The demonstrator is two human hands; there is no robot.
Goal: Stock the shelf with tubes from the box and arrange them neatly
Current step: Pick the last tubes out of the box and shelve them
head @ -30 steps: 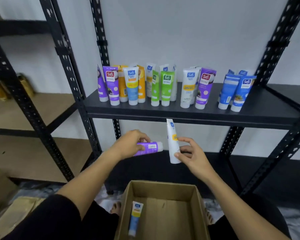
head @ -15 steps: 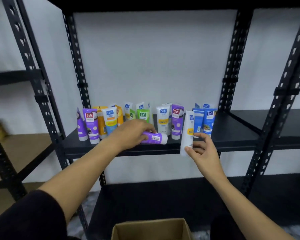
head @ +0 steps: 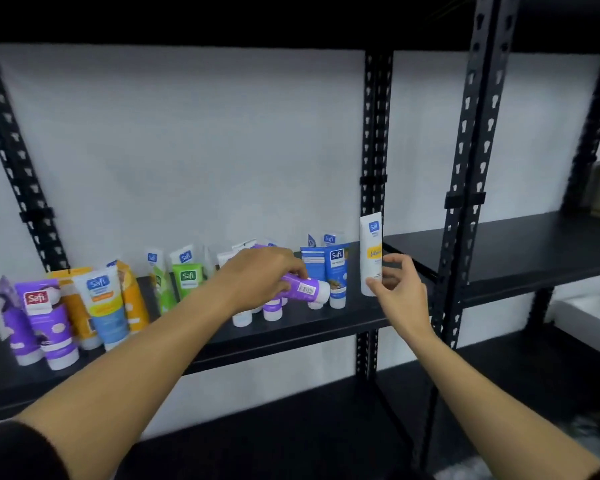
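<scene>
Two tubes are in my hands: my left hand (head: pixel 260 271) curls round a purple tube (head: pixel 303 289) lying sideways (cap to the right) over the black shelf (head: pixel 326 327), while my right hand (head: pixel 397 289) pinches a white tube (head: pixel 371 254) upright beside the blue tubes (head: pixel 326 268).

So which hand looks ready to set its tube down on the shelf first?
Probably the right hand: its white plastic tube with yellow band is upright, cap down, at the black metal shelf beside the blue tubes. The left hand grips its purple tube sideways.
</scene>
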